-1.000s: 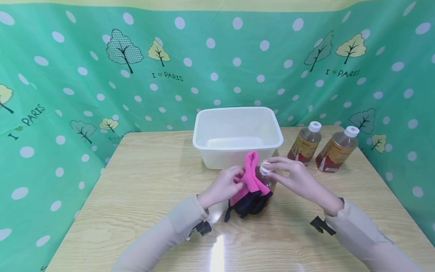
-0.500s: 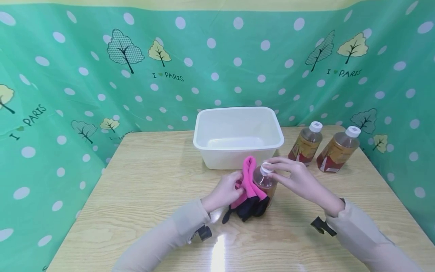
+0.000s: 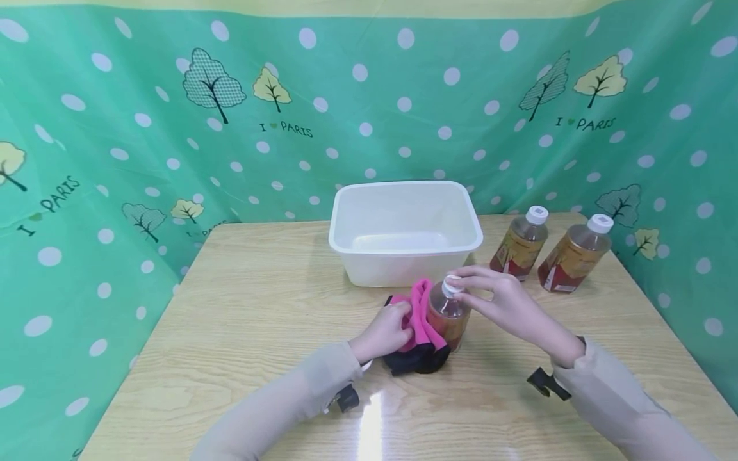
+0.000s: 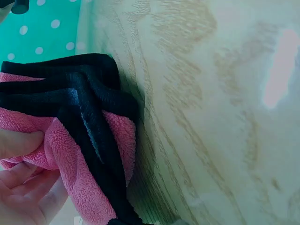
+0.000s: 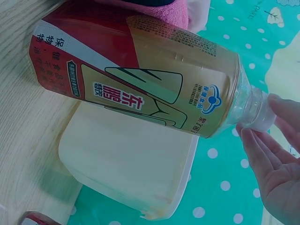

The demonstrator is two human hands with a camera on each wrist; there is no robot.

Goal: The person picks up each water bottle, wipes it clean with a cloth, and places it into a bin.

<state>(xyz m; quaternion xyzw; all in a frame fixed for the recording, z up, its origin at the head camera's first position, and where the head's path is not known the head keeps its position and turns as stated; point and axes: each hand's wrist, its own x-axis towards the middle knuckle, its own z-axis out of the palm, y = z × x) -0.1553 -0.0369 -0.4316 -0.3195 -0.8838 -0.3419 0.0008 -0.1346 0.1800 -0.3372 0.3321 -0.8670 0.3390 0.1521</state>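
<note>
A pink plush cloth with black edging [image 3: 422,320] is bunched in my left hand [image 3: 383,330], against the left side of a drink bottle [image 3: 451,315]. Up close in the left wrist view, the thumb and fingers grip folds of this cloth [image 4: 82,173]. My right hand [image 3: 500,297] pinches the white cap [image 3: 451,286] of the bottle, which stands upright on the table. In the right wrist view the bottle's gold and red label [image 5: 136,79] shows, with the fingertips around the cap [image 5: 266,115]. The cloth hides part of the bottle's lower left side in the head view.
Behind the hands stands a white plastic bin [image 3: 403,267], with nothing seen inside. Two more capped bottles, a nearer-left one [image 3: 519,246] and one farther right [image 3: 573,259], stand at the table's right rear. A green dotted curtain [image 3: 369,96] hangs behind the wooden table [image 3: 248,288].
My left hand has moved slightly down and right with the cloth, whose upright pink fold has sunk lower. More of the bottle shows now. The right hand has stayed on the cap.
</note>
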